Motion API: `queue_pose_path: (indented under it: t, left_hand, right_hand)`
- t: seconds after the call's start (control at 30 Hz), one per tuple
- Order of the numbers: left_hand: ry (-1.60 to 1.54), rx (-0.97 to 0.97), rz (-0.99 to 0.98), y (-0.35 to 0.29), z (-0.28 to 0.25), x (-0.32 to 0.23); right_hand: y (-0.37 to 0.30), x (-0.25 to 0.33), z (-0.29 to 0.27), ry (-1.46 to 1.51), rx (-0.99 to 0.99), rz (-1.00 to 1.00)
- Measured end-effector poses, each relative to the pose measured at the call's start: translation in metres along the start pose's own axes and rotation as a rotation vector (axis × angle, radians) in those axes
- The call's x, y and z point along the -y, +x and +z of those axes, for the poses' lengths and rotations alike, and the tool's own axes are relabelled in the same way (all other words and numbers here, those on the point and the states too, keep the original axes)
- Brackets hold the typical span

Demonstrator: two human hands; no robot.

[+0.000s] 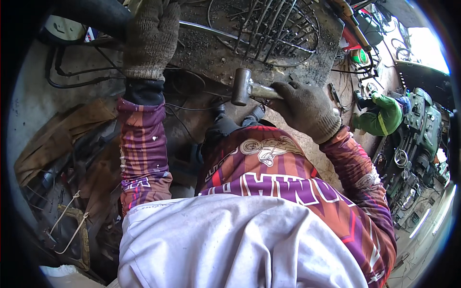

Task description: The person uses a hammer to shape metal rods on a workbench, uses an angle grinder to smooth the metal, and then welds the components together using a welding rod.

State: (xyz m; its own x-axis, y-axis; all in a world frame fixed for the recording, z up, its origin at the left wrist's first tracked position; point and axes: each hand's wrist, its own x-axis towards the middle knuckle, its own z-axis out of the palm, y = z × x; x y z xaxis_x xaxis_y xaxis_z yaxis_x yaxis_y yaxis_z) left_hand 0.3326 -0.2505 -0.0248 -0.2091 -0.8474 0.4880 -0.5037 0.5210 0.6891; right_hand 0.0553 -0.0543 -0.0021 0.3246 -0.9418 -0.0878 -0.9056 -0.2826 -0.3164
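Observation:
My right hand [305, 109], in a grey-brown knit glove, is closed round the short handle of a hammer [241, 87]. Its cylindrical metal head points left, just off the near edge of a dirty metal worktable [201, 62]. At the upper left my left hand [151, 43], gloved alike, has its fingers bent over and partly cut off by the top edge. A thick dark tube-like thing [96, 17] meets it on the left. From its right side a bright metal rod [216, 31] runs across the table. Which of these it grips is hidden.
Several loose rods [264, 29] and a thin wire ring lie on the table amid dark grit. Black cables [72, 72] hang at the left, above brown cloth [67, 129]. At the right a person in green [384, 115] crouches beside a green machine [418, 139].

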Motion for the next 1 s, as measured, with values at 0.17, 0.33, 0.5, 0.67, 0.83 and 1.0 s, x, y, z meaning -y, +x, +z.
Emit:
queue_pose_path:
  t: [0.17, 0.33, 0.5, 0.67, 0.83, 1.0]
  left_hand:
    - [0.139, -0.112, -0.056, -0.003, 0.011, -0.002]
    - [0.067, -0.065, -0.083, 0.000, 0.009, -0.001]
    - [0.010, -0.203, 0.067, 0.002, 0.017, 0.001]
    - [0.004, -0.099, -0.067, 0.001, 0.010, -0.009]
    - [-0.003, -0.153, 0.058, 0.000, 0.013, -0.004]
    - [0.029, -0.126, 0.083, 0.000, 0.011, 0.000]
  right_hand:
    - [-0.001, -0.008, 0.000, -0.002, -0.012, 0.002]
    - [-0.001, -0.010, -0.001, -0.020, -0.038, -0.011]
    - [0.004, -0.009, -0.004, -0.048, 0.047, 0.038]
    - [0.011, -0.013, 0.002, -0.043, -0.071, -0.044]
    - [0.018, -0.008, -0.003, -0.087, -0.058, 0.027]
    - [0.011, 0.002, -0.010, -0.134, -0.180, -0.363]
